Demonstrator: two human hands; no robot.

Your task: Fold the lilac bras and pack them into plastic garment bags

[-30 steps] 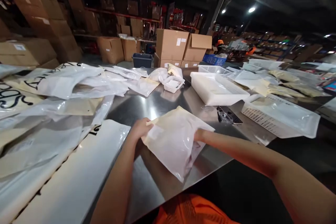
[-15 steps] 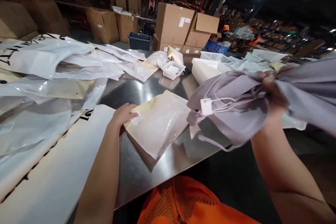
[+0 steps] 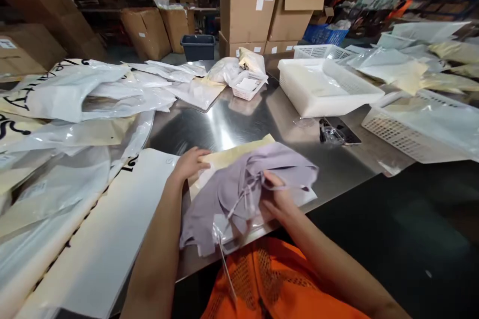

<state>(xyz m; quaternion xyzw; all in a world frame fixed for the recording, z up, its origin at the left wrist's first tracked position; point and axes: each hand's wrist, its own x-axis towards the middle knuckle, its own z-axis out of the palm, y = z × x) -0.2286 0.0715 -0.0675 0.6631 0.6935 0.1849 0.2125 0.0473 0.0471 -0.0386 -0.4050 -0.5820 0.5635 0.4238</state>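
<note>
Lilac garment (image 3: 230, 184), clamped by the right grip (image 3: 277, 197), overlies a bag (image 3: 234, 153), closure of left grip (image 3: 189, 163) unclear; white basket (image 3: 243, 93) holds paper (image 3: 247, 83).

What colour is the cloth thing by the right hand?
The cloth is pale greyish purple. It shows best in the head view.

Warehouse pkg. area; stacked cardboard ctns. (image 3: 247, 12), steel table (image 3: 249, 122) w/ plastic bags (image 3: 67, 97)

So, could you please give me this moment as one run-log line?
left hand: touching bag | right hand: on cloth | cloth: partly covering bag | bag: on table
</note>
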